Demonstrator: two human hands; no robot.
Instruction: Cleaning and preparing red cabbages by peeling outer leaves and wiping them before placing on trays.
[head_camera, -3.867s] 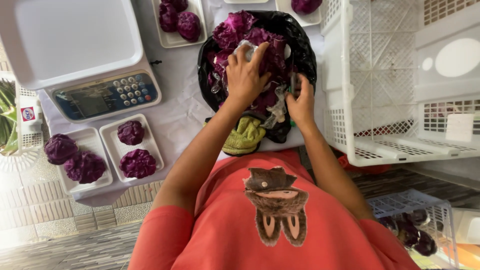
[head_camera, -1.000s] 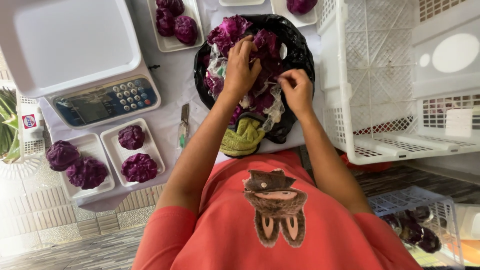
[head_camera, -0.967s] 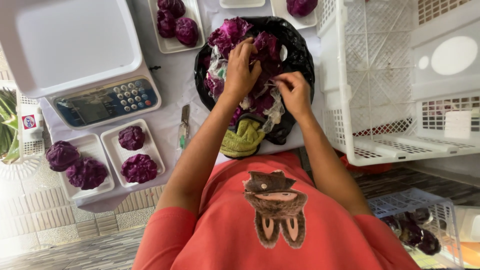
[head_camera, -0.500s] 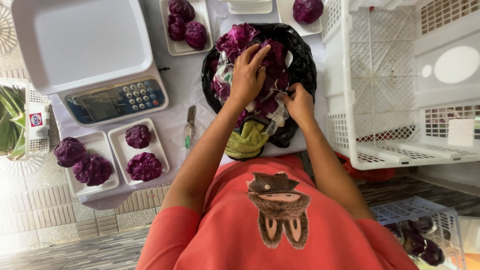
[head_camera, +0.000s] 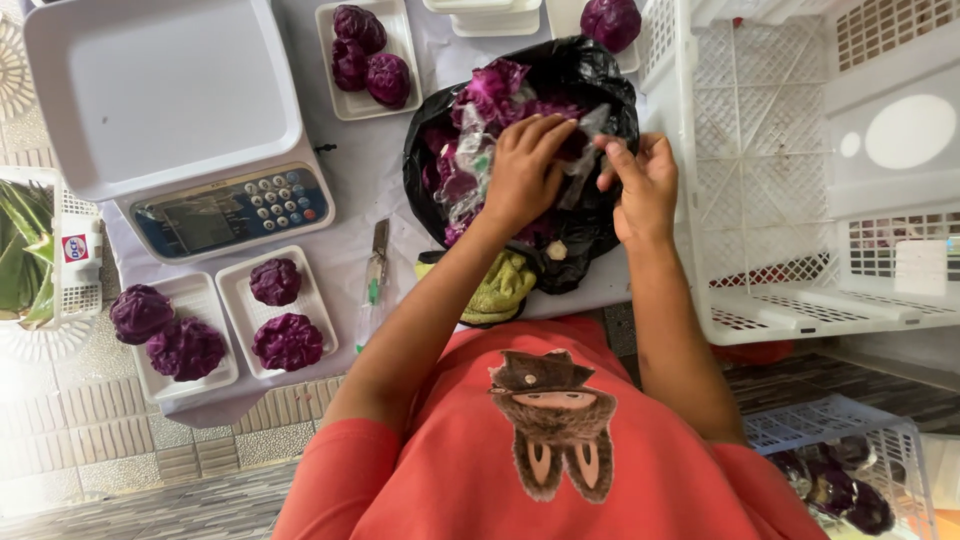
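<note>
Cabbage (head_camera: 500, 95) under left hand (head_camera: 522, 175), beside right hand (head_camera: 645, 190).

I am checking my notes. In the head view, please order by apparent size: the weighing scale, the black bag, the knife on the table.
1. Weighing scale, largest.
2. Black bag, clearly smaller, partly hidden by the hands.
3. Knife, by far the smallest.

- You have one view, from the head camera, looking steeply down over your chest.
- It sits close above the table's (head_camera: 350, 215) near edge, facing its far side.
</note>
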